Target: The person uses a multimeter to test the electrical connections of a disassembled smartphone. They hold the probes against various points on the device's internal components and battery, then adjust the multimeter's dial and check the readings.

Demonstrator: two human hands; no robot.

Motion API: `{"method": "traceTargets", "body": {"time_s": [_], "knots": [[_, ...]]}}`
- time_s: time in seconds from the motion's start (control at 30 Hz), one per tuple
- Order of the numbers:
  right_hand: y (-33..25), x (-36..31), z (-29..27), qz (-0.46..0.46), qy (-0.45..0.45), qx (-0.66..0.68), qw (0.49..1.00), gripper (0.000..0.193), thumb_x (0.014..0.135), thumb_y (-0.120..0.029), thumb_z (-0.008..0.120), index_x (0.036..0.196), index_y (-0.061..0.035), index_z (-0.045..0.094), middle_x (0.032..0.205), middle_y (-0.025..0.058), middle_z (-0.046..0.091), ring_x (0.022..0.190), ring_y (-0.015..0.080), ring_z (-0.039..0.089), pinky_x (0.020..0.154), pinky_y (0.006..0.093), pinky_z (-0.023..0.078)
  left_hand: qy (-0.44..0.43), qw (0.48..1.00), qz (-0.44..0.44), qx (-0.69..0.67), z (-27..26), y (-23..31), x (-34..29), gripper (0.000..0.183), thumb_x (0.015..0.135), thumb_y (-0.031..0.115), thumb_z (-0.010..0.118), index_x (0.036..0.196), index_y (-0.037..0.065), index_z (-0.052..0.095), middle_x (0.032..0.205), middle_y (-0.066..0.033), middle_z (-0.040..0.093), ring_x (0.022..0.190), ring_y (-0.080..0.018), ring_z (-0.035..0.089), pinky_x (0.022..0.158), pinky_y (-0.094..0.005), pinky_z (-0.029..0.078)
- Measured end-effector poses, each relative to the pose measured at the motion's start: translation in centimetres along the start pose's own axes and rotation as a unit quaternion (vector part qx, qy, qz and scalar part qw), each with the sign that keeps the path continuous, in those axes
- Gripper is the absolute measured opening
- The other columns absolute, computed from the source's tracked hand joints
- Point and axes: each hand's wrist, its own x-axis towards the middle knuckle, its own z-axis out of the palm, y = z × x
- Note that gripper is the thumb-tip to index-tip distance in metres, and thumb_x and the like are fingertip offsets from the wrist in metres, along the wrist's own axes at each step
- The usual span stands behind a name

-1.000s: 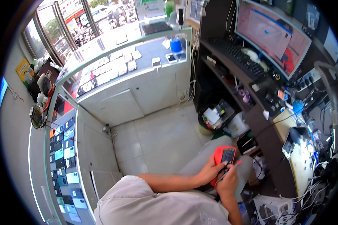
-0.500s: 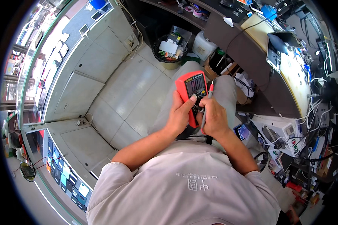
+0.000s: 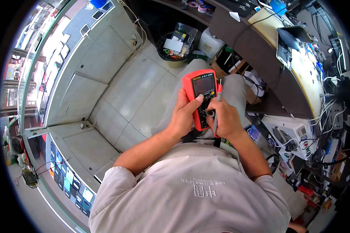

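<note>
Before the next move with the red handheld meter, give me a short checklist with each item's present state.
1. Left hand grips the red handheld multimeter with black face, thumb on its front: ok.
2. Right hand is at the meter's dial area, fingers touching it: ok.
3. Red-tipped probe is held in the right hand, upright beside the meter: ok.
4. Meter's grey screen faces the camera; a reading: cannot tell.
5. Second probe's whereabouts: cannot tell.
6. Meter held over the grey-trousered lap, away from the cluttered bench: ok.
</note>
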Motion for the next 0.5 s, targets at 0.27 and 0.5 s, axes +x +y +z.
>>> {"method": "traceTargets", "body": {"time_s": [0.27, 0.5], "knots": [[0.0, 0.4, -0.6, 0.193, 0.091, 0.169, 0.962, 0.020, 0.103, -0.007, 0.069, 0.121, 0.0015, 0.066, 0.094, 0.0085, 0.068, 0.088, 0.0151, 0.065, 0.082, 0.0311, 0.054, 0.065, 0.986, -0.026, -0.148, -2.3, 2.3, -0.3, 0.040, 0.109, 0.020, 0.065, 0.142, 0.002, 0.053, 0.124, -0.0160, 0.074, 0.107, -0.0293, 0.078, 0.093, -0.0483, 0.068], [0.6, 2.6, 2.8, 0.260, 0.072, 0.316, 0.910, 0.025, 0.112, -0.024, 0.061, 0.124, -0.0011, 0.062, 0.098, 0.0036, 0.065, 0.079, 0.0114, 0.061, 0.074, 0.0263, 0.052, -0.023, 0.934, -0.195, -0.299, -4.3, 3.5, -3.5, 0.040, 0.105, 0.034, 0.071, 0.128, 0.001, 0.070, 0.112, -0.0153, 0.082, 0.092, -0.0290, 0.082, 0.088, -0.0472, 0.069]]}}
